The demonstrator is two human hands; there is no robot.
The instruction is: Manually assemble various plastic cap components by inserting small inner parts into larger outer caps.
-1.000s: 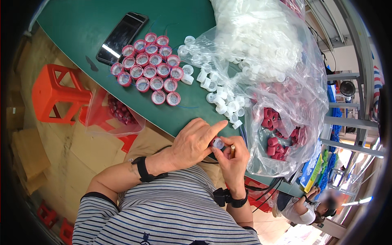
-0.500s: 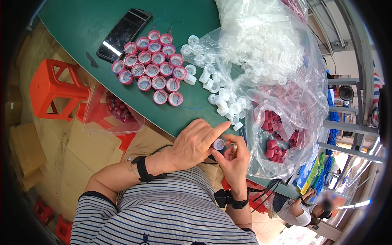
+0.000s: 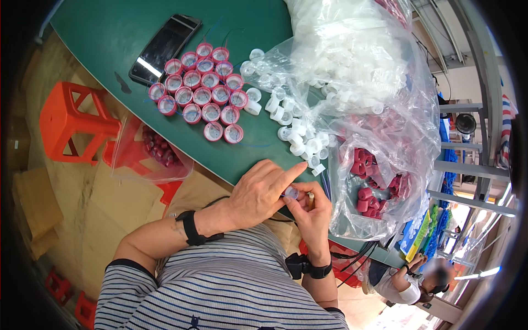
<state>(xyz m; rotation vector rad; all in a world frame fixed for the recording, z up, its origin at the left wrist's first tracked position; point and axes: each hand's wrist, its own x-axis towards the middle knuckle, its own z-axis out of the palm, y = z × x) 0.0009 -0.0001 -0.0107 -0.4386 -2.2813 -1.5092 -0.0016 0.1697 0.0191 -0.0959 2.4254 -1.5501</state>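
Observation:
In front of my body, a small round translucent white plastic cap (image 3: 291, 192) is held between both hands. My left hand (image 3: 257, 193) is closed on one side of it, its index finger stretched out over the top. The thumb and fingers of my right hand (image 3: 312, 217) pinch the other side. A short tan stick-like piece (image 3: 311, 201) shows between the right fingers; its kind I cannot make out. Just beyond my fingertips lie loose white plastic caps (image 3: 297, 148). Further left, several pink-rimmed round caps (image 3: 210, 113) with thin blue wires stand in a cluster, open side up.
A smartphone (image 3: 165, 49) lies on the green table (image 3: 242, 22). At the right are a clear bag of white caps (image 3: 346, 60) and a bag of dark pink caps (image 3: 369, 201). Red stools (image 3: 71, 121) and a bag of red pieces (image 3: 159, 148) stand left. Another person (image 3: 404, 286) sits at lower right.
The cap between my fingers has tilted and shifted slightly left. My right hand has moved a little left with it, while my left hand stays nearly still.

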